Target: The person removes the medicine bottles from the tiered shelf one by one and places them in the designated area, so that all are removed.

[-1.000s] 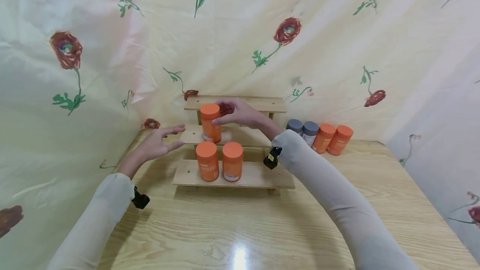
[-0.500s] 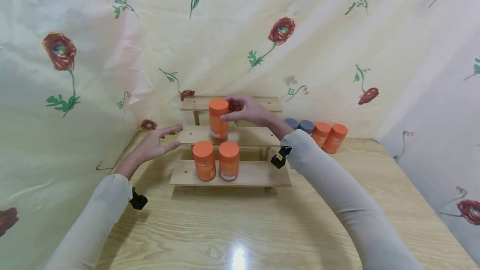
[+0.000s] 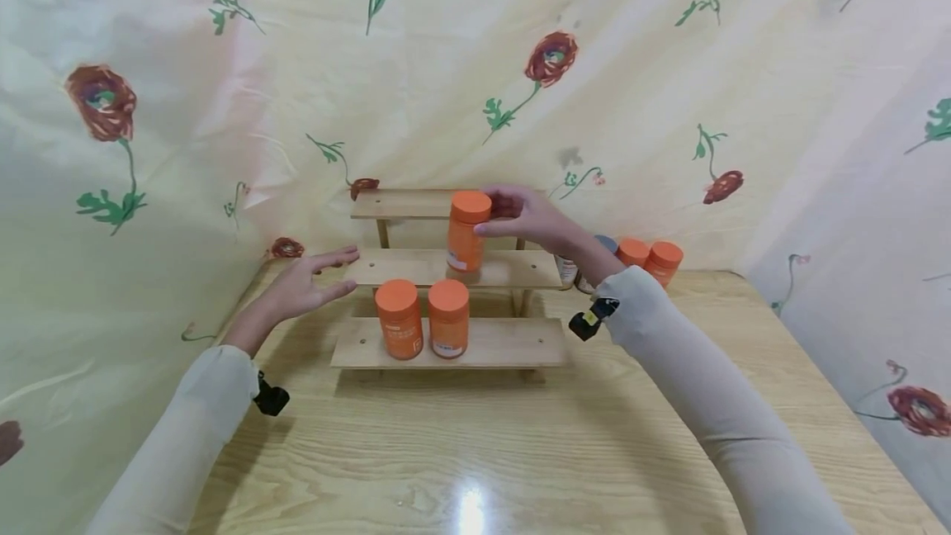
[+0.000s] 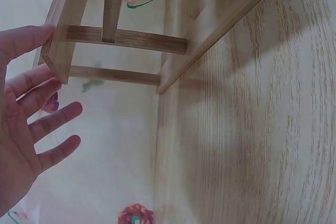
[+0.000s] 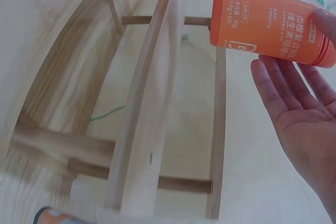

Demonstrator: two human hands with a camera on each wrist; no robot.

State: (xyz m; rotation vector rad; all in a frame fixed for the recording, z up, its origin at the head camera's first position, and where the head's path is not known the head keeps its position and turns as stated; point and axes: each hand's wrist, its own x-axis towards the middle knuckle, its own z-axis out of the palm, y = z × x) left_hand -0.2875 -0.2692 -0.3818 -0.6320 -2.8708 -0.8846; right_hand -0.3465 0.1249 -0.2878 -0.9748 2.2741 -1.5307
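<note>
Right wrist: right hand [image 5: 307, 116] grips the orange jar [image 5: 262, 22] near its lid.

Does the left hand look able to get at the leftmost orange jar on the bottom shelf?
Probably yes: the left hand is at the left end of the middle shelf, holding nothing, and I see nothing blocking the left side of that orange jar.

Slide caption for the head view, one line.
Right hand holds an orange jar at a three-tier wooden rack; left hand at its left end, two orange jars on the lowest tier.
</note>
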